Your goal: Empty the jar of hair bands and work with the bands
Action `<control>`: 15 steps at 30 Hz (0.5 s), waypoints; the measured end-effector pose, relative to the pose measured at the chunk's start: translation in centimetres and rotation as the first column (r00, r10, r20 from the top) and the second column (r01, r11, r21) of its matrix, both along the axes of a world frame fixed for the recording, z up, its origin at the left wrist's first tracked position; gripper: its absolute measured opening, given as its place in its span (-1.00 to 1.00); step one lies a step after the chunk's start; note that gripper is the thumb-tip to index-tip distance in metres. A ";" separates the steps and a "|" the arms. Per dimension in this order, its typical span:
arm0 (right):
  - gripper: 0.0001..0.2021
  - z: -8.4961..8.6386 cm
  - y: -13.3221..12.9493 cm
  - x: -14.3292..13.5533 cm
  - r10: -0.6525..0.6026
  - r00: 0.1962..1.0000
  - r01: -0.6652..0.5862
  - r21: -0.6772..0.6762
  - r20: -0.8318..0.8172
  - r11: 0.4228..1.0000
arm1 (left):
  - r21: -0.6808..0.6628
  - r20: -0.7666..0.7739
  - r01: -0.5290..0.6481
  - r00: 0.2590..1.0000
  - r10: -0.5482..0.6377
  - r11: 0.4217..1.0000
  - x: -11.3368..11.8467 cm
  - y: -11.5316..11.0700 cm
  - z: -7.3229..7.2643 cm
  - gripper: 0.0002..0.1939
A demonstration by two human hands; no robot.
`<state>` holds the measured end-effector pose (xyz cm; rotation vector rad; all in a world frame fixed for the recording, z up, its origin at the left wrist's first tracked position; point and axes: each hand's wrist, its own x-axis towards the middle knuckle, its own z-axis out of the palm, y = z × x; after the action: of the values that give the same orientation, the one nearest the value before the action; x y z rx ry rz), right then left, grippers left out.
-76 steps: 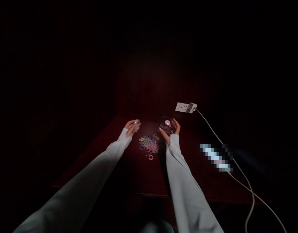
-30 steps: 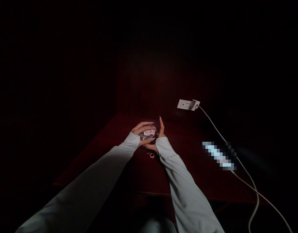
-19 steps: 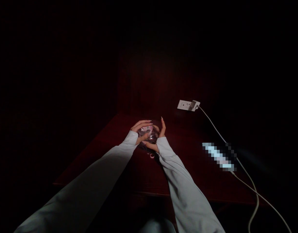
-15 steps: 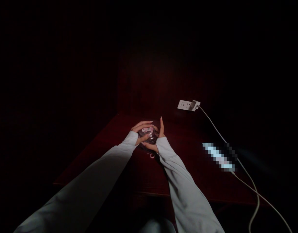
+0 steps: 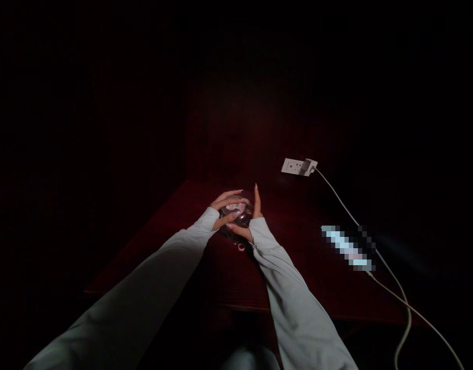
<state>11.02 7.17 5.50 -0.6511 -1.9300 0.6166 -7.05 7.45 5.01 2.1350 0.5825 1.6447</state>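
Observation:
A round, clear, shiny container (image 5: 242, 218) with a pink and white label rests at the middle of the dark red table (image 5: 163, 241). My left hand (image 5: 225, 206) wraps its left side, with fingers over the top and the thumb on the front. From the right, my right hand (image 5: 252, 218) holds the container, its thumb across the lower front and a finger pointing up. What is inside cannot be made out. Just below the hands lies a small pale ring (image 5: 241, 247).
A white socket plate (image 5: 292, 166) with a plugged-in charger (image 5: 308, 167) is on the back wall. A pixelated lit device (image 5: 346, 248) lies at the right, with white cables (image 5: 398, 288) running past it toward the lower right.
The label on the container has turned slightly between my hands. Both hands keep nearly the same place around it.

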 end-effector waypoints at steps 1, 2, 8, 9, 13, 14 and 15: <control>0.29 0.0 0.0 0.0 0.007 1.000 -0.007 -0.003 -0.005 1.000 | -0.007 0.008 0.010 1.000 -0.010 1.000 0.1 0.0 0.0 -0.54; 0.29 -0.1 0.1 0.0 0.015 1.000 -0.015 -0.008 -0.012 1.000 | -0.012 0.017 0.013 1.000 -0.013 1.000 0.1 0.1 -0.1 -0.53; 0.31 0.0 0.1 -0.2 0.043 0.998 -0.045 -0.047 -0.050 0.998 | -0.085 0.075 0.004 0.997 0.002 0.996 0.2 0.6 -0.8 -0.46; 0.31 0.0 0.1 -0.1 0.048 0.997 -0.051 -0.057 -0.060 0.997 | -0.108 0.111 0.042 0.993 -0.030 0.993 0.3 0.6 -0.8 -0.43; 0.31 0.0 0.2 -0.1 0.086 0.990 -0.098 -0.104 -0.109 0.990 | -0.204 0.248 0.235 0.951 -0.182 0.950 0.8 0.5 -0.6 -0.36; 0.31 0.0 0.3 -0.1 0.098 0.988 -0.112 -0.115 -0.121 0.987 | -0.217 0.266 0.262 0.943 -0.201 0.940 0.8 0.5 -0.5 -0.37; 0.31 0.0 0.4 0.0 0.109 0.985 -0.126 -0.126 -0.134 0.984 | -0.225 0.280 0.278 0.936 -0.211 0.934 0.8 0.5 -0.5 -0.37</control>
<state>10.97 7.57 5.46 -0.5693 -1.8295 0.8484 -6.23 7.99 4.55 1.7006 0.4068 1.5683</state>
